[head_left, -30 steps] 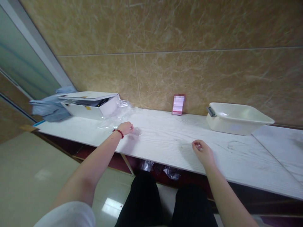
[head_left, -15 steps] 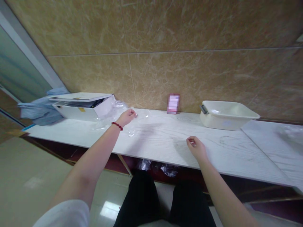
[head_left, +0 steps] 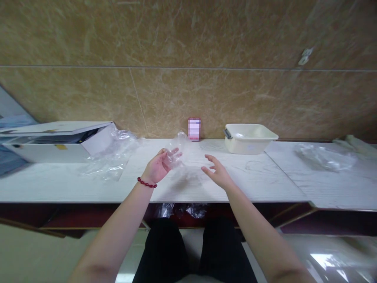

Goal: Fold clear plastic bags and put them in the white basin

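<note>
My left hand (head_left: 160, 166), with a red bead bracelet on its wrist, is raised over the white tabletop (head_left: 265, 184) and pinches a thin clear plastic bag (head_left: 179, 146). The bag hangs up and to the right of its fingers. A little to the right, my right hand (head_left: 217, 173) hovers with its fingers spread and nothing in it, turned toward the bag but apart from it.
A heap of clear plastic bags (head_left: 110, 159) lies beside an open white box (head_left: 55, 141) at the left. A cream plastic basin (head_left: 249, 137) and a small pink packet (head_left: 194, 129) stand against the tiled wall. More clear plastic (head_left: 322, 156) lies at the right.
My left hand lifted a clear bag from the heap toward the middle. My right hand opened from a loose fist and rose off the table. The view swung right.
</note>
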{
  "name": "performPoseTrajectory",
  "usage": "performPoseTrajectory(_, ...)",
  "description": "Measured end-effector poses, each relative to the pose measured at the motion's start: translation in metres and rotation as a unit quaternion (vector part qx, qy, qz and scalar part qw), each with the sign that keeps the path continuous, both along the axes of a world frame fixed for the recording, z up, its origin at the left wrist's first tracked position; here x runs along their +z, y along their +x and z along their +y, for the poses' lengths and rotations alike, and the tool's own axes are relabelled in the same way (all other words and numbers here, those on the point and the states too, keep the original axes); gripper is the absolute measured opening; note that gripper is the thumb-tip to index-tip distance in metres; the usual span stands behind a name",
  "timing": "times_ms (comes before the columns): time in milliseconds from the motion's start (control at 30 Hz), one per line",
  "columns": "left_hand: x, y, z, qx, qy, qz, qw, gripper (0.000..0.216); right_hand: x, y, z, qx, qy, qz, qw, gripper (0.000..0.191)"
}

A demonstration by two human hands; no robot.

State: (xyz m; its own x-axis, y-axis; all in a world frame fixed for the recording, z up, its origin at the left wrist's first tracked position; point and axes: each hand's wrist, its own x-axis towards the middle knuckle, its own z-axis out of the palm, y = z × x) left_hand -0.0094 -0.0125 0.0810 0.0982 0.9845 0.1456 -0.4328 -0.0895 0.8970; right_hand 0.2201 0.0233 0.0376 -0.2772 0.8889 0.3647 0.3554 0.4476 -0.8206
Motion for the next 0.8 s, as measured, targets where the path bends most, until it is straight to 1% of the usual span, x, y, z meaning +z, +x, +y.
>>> performPoseTrajectory(67, -0.003, 0.005, -0.004, -0.015, -0.008, 0.0, 1.0, 0.008, 0.012, -0.001, 0.003, 0.034, -0.036, 0.022, 0.999, 0.05)
performPoseTrajectory(133, -0.008, 0.009, -0.006, -0.028, -0.014, -0.018, 0.999, 0.007, 0.02, -0.002, 0.007, 0.068, -0.096, 0.037, 0.992, 0.05)
performPoseTrajectory(200, -0.012, 0.013, -0.008, -0.036, -0.022, -0.041, 0.998, 0.007, 0.026, -0.003, 0.01, 0.086, -0.166, 0.036, 0.982, 0.042)
performPoseTrajectory(300, -0.019, 0.015, -0.006, -0.045, -0.043, -0.079, 0.995, 0.004, 0.031, -0.004, 0.011, 0.085, -0.249, 0.045, 0.964, 0.024)
performPoseTrajectory(400, -0.022, 0.012, 0.002, -0.037, -0.07, -0.107, 0.991, 0.002, 0.041, -0.002, 0.012, 0.096, -0.287, 0.088, 0.949, 0.016)
performPoseTrajectory(500, -0.02, 0.005, 0.013, -0.018, -0.101, -0.09, 0.991, 0.01, 0.056, 0.002, 0.015, 0.1, -0.3, 0.101, 0.943, 0.012)
performPoseTrajectory(567, -0.016, 0.002, 0.019, -0.013, -0.089, -0.046, 0.995, 0.024, 0.067, 0.004, 0.019, 0.091, -0.299, 0.074, 0.947, 0.012)
performPoseTrajectory(667, -0.009, 0.005, 0.021, -0.014, -0.007, 0.068, 0.998, 0.053, 0.082, 0.005, 0.026, 0.061, -0.282, 0.006, 0.958, 0.015)
performPoseTrajectory(733, -0.007, 0.012, 0.02, 0.007, 0.041, 0.176, 0.984, 0.07, 0.089, 0.006, 0.029, 0.053, -0.261, -0.04, 0.963, 0.017)
performPoseTrajectory(767, -0.006, 0.016, 0.02, 0.028, 0.054, 0.234, 0.97, 0.073, 0.093, 0.007, 0.03, 0.059, -0.252, -0.061, 0.964, 0.019)
performPoseTrajectory(800, -0.006, 0.02, 0.02, 0.051, 0.061, 0.292, 0.953, 0.07, 0.096, 0.008, 0.031, 0.071, -0.247, -0.08, 0.963, 0.02)
